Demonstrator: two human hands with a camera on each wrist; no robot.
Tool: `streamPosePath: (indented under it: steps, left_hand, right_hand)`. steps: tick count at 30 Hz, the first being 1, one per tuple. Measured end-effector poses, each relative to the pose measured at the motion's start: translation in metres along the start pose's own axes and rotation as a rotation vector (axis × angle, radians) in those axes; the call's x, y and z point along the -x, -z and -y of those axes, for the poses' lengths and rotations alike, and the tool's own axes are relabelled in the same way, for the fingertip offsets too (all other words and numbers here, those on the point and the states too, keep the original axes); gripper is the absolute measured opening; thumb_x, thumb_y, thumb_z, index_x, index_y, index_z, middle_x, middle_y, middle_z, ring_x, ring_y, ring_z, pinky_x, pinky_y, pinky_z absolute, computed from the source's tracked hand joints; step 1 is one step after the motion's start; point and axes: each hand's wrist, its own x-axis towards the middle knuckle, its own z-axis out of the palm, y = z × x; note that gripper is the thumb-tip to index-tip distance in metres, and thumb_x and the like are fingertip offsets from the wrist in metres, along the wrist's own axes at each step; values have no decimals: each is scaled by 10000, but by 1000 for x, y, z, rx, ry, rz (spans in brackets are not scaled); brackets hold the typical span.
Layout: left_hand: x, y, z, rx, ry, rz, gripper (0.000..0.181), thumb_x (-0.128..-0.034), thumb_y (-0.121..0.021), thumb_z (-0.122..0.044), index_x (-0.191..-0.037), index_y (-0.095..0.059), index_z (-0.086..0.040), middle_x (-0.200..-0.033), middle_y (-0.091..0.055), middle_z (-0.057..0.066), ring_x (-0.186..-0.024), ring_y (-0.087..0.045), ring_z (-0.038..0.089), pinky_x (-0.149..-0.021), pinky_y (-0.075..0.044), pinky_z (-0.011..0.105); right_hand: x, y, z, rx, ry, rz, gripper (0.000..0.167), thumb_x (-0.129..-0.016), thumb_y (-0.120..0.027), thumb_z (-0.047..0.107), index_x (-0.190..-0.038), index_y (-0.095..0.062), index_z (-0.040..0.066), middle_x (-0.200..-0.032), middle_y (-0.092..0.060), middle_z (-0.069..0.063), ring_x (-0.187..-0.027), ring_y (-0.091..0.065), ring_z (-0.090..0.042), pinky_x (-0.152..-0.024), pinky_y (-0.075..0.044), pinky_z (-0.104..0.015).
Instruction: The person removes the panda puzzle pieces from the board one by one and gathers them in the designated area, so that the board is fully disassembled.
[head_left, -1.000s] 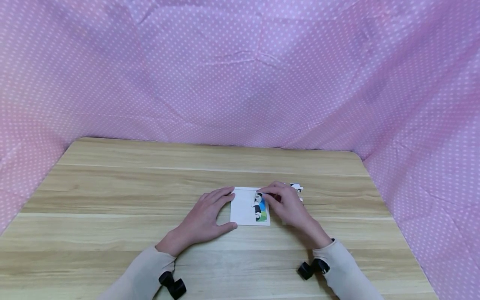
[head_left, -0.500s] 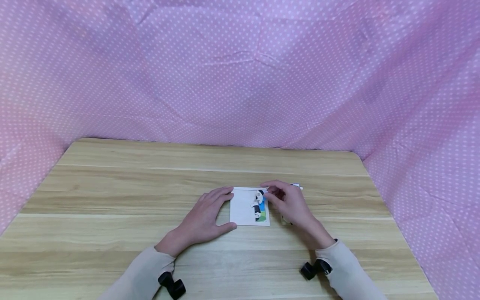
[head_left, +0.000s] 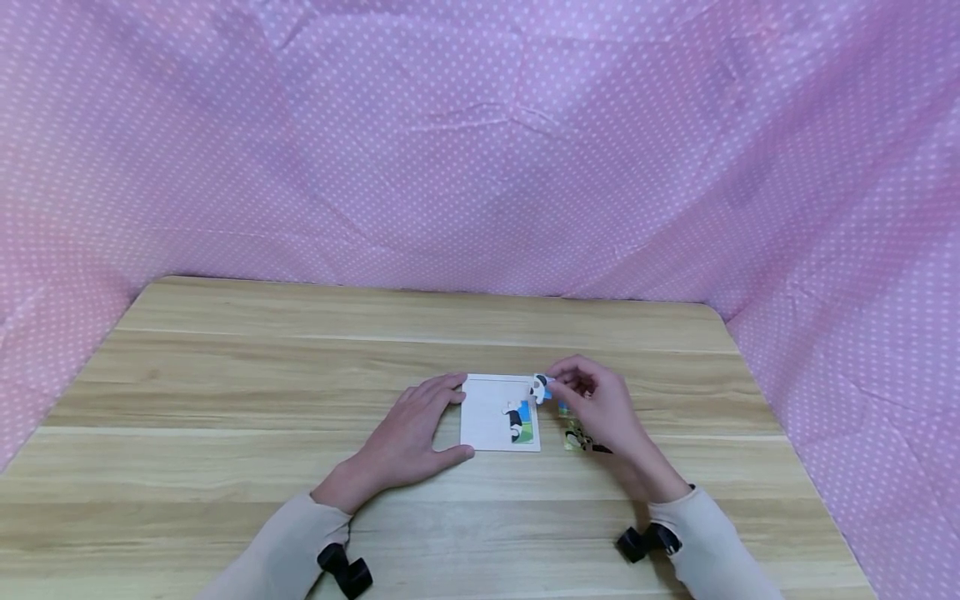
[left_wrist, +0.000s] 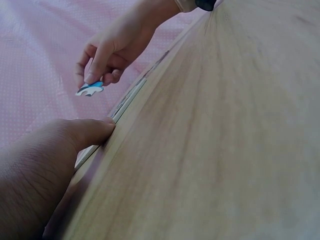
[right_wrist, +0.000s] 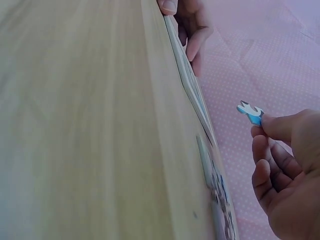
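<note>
My right hand (head_left: 596,404) pinches a jigsaw puzzle piece (head_left: 539,388) with white, black and blue print between thumb and index finger. In both wrist views it is raised above the table, and in the head view it overlaps the upper right corner of the white puzzle board (head_left: 483,417). Inside the board, at the lower right, lie joined pieces (head_left: 519,423) in black, white, blue and green. My left hand (head_left: 408,437) rests spread against the board's left side, its fingers at the upper left corner and its thumb (left_wrist: 97,131) at the near edge.
More loose puzzle pieces (head_left: 576,435) lie on the wooden table (head_left: 300,367) right of the board, partly hidden under my right hand. A pink dotted cloth (head_left: 480,167) hangs behind the table and along its sides.
My right hand has lifted the panda-face piece off the board's upper right and moved right with it. A gap shows above the lower pieces. The left hand has stayed put.
</note>
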Motion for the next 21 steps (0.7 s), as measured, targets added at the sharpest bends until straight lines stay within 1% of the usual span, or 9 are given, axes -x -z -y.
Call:
streamPosePath:
  steps: [8, 12, 16, 19, 21]
  left_hand:
    - [0, 0, 1, -3, -12, 1, 696, -953, -832, -508, -1438, -648, -43, -1735, -461, 75, -1619, -398, 306, -1302, -325, 590]
    - [-1, 0, 1, -4, -12, 1, 694, -952, -833, -510, -1436, -650, -49, -1735, -461, 63, -1618, -398, 300, -1300, -328, 587]
    - [-1, 0, 1, -3, -5, 6, 695, -948, -835, -510, -1436, -652, -51, -1737, -458, 58, -1619, -397, 299, -1299, -329, 589]
    - [-1, 0, 0, -5, -2, 6, 697, -946, -836, -510, -1437, -652, -50, -1737, -458, 58, -1620, -396, 301, -1297, -331, 594]
    - [-1, 0, 0, -6, -1, 5, 696, -946, -836, -507, -1437, -651, -50, -1736, -459, 59, -1620, -396, 302, -1297, -331, 596]
  right_hand:
    - [4, 17, -4, -21, -24, -53, 147, -995, -793, -7, -1133, -799, 43, -960, -764, -82, -798, -661, -122, -697, -539, -203]
    - [6, 27, -7, -52, -40, -69, 127, -1027, -765, 12, -1147, -799, 37, -978, -752, -100, -799, -651, -130, -679, -518, -198]
    - [7, 36, -11, -95, -30, -78, 123, -1044, -733, -8, -1153, -789, -1, -974, -749, -124, -786, -665, -135, -664, -526, -197]
    - [7, 42, -14, -121, -14, -78, 128, -1046, -717, -31, -1159, -778, -39, -966, -751, -111, -781, -672, -122, -664, -544, -198]
    - [7, 46, -16, -118, -13, -79, 129, -1050, -711, -32, -1163, -772, -52, -969, -749, -80, -786, -664, -99, -669, -547, -193]
